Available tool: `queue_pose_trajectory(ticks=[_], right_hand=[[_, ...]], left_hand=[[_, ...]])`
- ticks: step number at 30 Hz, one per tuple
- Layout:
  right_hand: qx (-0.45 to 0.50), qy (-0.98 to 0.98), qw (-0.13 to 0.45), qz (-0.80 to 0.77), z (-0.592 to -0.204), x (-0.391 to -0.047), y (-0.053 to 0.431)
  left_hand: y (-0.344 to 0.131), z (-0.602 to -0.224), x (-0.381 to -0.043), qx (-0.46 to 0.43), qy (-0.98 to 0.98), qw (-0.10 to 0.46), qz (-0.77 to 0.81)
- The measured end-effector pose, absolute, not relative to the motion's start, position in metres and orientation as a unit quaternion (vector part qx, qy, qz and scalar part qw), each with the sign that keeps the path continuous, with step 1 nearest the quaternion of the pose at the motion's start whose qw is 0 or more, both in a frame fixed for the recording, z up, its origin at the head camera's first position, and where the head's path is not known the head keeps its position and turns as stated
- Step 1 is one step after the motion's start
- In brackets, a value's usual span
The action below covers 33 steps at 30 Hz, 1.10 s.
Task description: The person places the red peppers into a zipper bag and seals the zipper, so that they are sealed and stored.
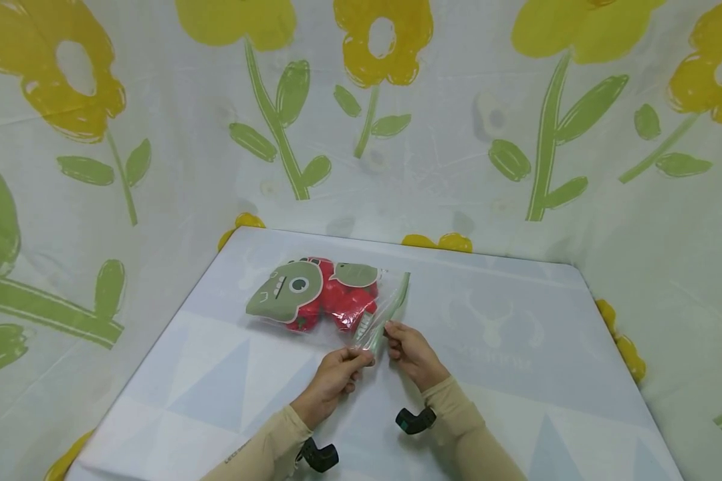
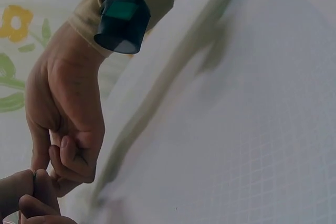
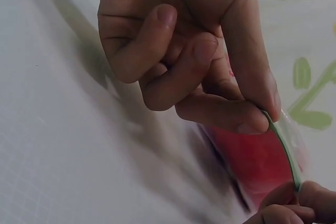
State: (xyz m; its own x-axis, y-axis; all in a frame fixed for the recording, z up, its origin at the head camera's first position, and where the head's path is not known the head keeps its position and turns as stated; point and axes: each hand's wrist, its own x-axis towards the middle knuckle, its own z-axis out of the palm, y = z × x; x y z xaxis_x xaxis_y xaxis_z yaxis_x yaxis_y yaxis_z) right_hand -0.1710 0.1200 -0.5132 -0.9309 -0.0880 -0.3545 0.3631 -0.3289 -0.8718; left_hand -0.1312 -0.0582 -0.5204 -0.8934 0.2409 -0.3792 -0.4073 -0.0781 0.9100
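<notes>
A clear zip bag [image 1: 297,287] printed with green cartoon figures lies on the table in the head view. Several shiny red items [image 1: 341,300] with bits of green show through it; their kind is unclear. At the bag's near corner, my left hand [image 1: 333,381] pinches the end of the green seal strip [image 1: 402,294] between thumb and finger. Just right of it, my right hand [image 1: 415,351] grips the same strip. The right wrist view shows the right thumb and forefinger closed on the strip, the other fingers curled. In the left wrist view, the left fingers [image 2: 39,203] are partly cut off.
A white and pale blue patterned cloth covers the table [image 1: 517,321]. Behind and beside it hangs a flower-print curtain [image 1: 433,167]. Black wrist devices, including the right one [image 1: 415,421], sit under both sleeves.
</notes>
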Motion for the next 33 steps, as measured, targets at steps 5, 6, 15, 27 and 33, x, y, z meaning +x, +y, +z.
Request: queue_pose_trajectory(ticks=[5,6,15,27,33], right_hand=[[0.138,0.556,0.133,-0.809,-0.513,-0.175,0.120],[0.141,0.553,0.133,-0.810,-0.512,-0.176,0.120],[0.164,0.541,0.124,-0.816,-0.509,-0.185,0.122],[0.200,0.519,0.119,-0.822,-0.506,-0.210,0.130],[0.209,0.505,0.121,-0.829,-0.504,-0.223,0.134]], left_hand=[[-0.058,-0.520,-0.131,-0.068,0.640,0.220,0.734],[-0.058,-0.520,-0.131,-0.069,0.639,0.220,0.733],[-0.060,-0.520,-0.131,-0.078,0.640,0.221,0.732],[-0.061,-0.522,-0.134,-0.075,0.632,0.218,0.740],[-0.061,-0.521,-0.135,-0.083,0.635,0.216,0.737]])
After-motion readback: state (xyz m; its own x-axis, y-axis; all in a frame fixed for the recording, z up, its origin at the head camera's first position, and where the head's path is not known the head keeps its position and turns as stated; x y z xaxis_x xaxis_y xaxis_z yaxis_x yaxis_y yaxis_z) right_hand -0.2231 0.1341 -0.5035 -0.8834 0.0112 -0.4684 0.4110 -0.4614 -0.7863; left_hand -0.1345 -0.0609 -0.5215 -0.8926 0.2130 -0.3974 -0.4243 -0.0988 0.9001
